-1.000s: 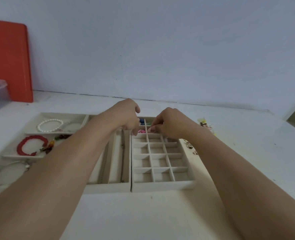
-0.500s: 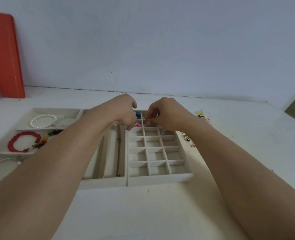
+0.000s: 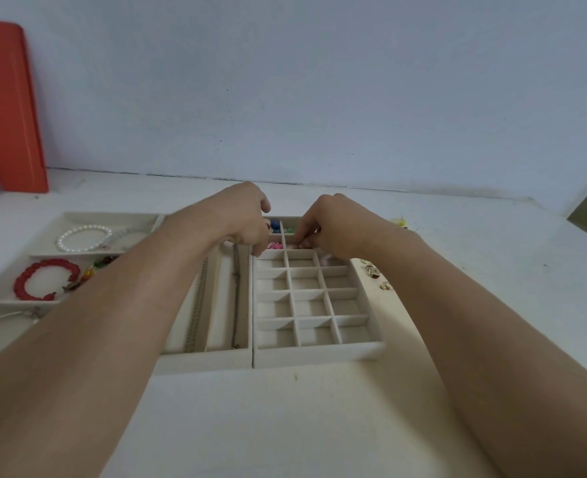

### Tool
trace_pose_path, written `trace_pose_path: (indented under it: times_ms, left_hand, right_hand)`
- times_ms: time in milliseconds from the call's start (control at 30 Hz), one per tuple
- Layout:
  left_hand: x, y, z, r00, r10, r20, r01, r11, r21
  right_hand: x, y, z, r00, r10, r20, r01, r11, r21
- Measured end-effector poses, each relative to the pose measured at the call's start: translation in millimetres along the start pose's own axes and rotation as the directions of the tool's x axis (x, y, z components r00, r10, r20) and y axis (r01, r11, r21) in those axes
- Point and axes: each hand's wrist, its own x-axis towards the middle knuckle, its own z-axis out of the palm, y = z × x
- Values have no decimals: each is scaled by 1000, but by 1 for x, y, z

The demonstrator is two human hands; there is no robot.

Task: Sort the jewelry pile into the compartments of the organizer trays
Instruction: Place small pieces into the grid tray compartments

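My left hand (image 3: 242, 219) and my right hand (image 3: 333, 225) hover close together over the far rows of the small-grid organizer tray (image 3: 319, 353). The right fingertips are pinched over a compartment in the second row, on a small pale piece I can barely see. The left fingers curl down at the tray's far left corner, hiding what is under them. A blue bead (image 3: 275, 225) and a pink piece (image 3: 275, 245) lie in far compartments. The nearer compartments hold nothing. Small gold earrings (image 3: 373, 270) lie loose on the table to the right of the tray.
A long-slot tray (image 3: 202, 363) with two chains adjoins on the left. Further left, a wide tray holds a pearl bracelet (image 3: 83, 238) and a red bracelet (image 3: 43, 281). An orange board (image 3: 5, 108) leans on the wall at far left. A yellow item (image 3: 400, 222) lies behind my right wrist.
Both hands stay over the far rows of the grid tray and have drawn slightly closer together. The view has shifted a little.
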Motion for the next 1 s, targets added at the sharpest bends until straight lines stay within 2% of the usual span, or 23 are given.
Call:
trace_pose_path:
  times_ms: [200,467,700,867,1000]
  left_hand:
    - [1,0,1,1000,11,-6,-11,1000,10]
    - [12,-7,1,994,31,-102,-41,994,-97]
    - [11,-5,3,986,51,-161,-72,990,-124]
    - [8,-3,4,982,63,-180,-90,985,-145]
    - [8,-2,5,982,66,-178,-93,985,-144]
  right_hand:
    - [8,3,6,993,75,-96,-83,994,-78]
    - [6,4,7,992,118,-51,-123,988,-94]
    - [4,3,6,995,97,35,-91,984,-152]
    - [4,3,7,996,82,-18,-84,979,-184]
    - [1,0,4,991,70,-116,-90,980,-180]
